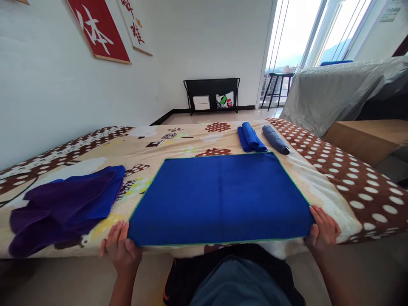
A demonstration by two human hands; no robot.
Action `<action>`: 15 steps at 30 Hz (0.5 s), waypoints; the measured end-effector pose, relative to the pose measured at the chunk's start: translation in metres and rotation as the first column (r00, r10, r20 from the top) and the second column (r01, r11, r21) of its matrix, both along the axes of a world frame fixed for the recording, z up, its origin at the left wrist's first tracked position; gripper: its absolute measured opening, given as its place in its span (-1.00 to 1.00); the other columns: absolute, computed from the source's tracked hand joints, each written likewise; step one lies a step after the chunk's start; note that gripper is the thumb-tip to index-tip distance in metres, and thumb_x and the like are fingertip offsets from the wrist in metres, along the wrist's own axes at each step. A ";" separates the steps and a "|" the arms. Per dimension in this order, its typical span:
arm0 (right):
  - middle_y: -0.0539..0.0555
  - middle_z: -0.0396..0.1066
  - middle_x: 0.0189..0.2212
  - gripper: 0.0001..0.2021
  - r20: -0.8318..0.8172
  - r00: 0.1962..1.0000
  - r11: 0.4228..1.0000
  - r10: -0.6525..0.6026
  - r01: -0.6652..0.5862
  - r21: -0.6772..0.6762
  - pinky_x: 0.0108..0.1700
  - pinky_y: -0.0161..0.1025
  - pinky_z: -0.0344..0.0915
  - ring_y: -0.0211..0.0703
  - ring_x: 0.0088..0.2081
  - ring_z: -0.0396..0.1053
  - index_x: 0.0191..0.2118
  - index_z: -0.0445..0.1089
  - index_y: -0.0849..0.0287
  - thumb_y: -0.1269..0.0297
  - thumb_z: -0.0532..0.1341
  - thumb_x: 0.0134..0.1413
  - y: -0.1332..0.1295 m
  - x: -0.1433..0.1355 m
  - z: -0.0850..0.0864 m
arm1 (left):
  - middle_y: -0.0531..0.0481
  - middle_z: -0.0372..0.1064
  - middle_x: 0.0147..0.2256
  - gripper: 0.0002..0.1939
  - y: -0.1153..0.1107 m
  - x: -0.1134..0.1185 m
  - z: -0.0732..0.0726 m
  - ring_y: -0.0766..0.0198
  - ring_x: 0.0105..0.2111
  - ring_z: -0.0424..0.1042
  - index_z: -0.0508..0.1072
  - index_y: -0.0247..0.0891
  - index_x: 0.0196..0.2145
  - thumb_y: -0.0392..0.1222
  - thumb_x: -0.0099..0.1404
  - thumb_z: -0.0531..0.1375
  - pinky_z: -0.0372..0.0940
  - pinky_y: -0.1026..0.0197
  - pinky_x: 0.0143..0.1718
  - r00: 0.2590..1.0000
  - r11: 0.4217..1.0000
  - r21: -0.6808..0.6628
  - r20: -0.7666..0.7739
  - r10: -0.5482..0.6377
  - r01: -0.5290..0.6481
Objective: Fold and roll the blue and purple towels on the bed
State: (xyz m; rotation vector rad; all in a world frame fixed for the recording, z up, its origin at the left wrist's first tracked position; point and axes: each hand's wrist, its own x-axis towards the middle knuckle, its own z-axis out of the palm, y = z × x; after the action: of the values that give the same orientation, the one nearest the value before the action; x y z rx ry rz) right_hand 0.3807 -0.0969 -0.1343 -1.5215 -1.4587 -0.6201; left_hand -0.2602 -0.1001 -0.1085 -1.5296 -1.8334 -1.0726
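A blue cloth with a green edge [219,199] lies spread flat on the patterned blanket, a faint crease down its middle. My left hand [121,246] pinches its near left corner between thumb and fingers. At the near right corner, my right hand [323,227] grips the same cloth. Left of it lie a crumpled purple cloth [63,204] and a blue cloth [116,182] partly under the purple one. Beyond the far right corner rest a loosely rolled blue cloth [250,138] and a grey-blue roll [274,139].
The blanket [350,174] covers the bed-like surface, whose near edge runs in front of my body. A cardboard box [366,136] and a grey-covered object [331,89] stand at the right. A black rack [212,89] is by the far wall.
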 end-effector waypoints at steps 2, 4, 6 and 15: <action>0.21 0.40 0.13 -0.56 -0.082 0.997 1.000 0.014 -0.016 -0.015 0.22 0.19 0.17 0.13 0.16 0.35 0.16 0.39 0.16 0.18 -0.02 0.30 -0.008 -0.005 0.016 | -0.25 0.31 0.21 -0.45 -0.006 0.001 0.019 -0.06 0.27 0.24 0.33 -0.20 0.25 -0.03 0.43 -0.11 0.06 -0.21 0.31 0.998 0.999 0.030 0.036 -0.044 0.043; 0.18 0.44 0.08 -0.65 -0.148 0.989 1.000 0.006 -0.005 0.008 0.21 0.17 0.20 0.12 0.11 0.39 0.08 0.45 0.11 0.19 0.08 0.27 -0.020 -0.016 0.039 | -0.08 0.36 0.18 -0.52 -0.004 0.010 0.050 -0.05 0.21 0.32 0.40 -0.04 0.19 -0.03 0.40 -0.02 0.15 -0.18 0.27 0.994 0.992 0.106 0.077 -0.074 0.066; 0.16 0.48 0.00 -0.71 -0.182 0.981 0.997 0.074 -0.067 0.045 0.15 0.15 0.26 0.10 0.01 0.44 0.02 0.48 0.06 0.25 0.18 0.21 -0.030 -0.039 0.064 | 0.12 0.36 0.18 -0.56 0.012 0.031 0.090 -0.02 0.17 0.36 0.40 0.13 0.17 -0.01 0.38 0.00 0.18 -0.20 0.26 0.988 0.984 0.151 0.111 -0.109 0.091; 0.09 0.54 -0.40 -0.66 -0.398 0.553 0.412 0.732 -0.824 -0.389 -0.22 -0.16 0.36 -0.12 -0.39 0.47 0.08 0.50 0.02 0.30 0.14 0.25 -0.032 -0.232 0.100 | -0.11 0.49 0.06 -0.65 0.232 0.209 0.184 0.06 0.11 0.39 0.54 -0.21 0.02 -0.18 0.39 0.06 0.14 0.01 0.20 0.854 0.722 -0.490 0.098 -0.511 0.488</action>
State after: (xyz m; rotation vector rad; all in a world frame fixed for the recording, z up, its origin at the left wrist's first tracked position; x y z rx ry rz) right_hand 0.1483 -0.1293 -0.0345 -0.9940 -2.0830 0.5570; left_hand -0.0515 0.1314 0.0760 -2.4491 -1.7935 -0.7844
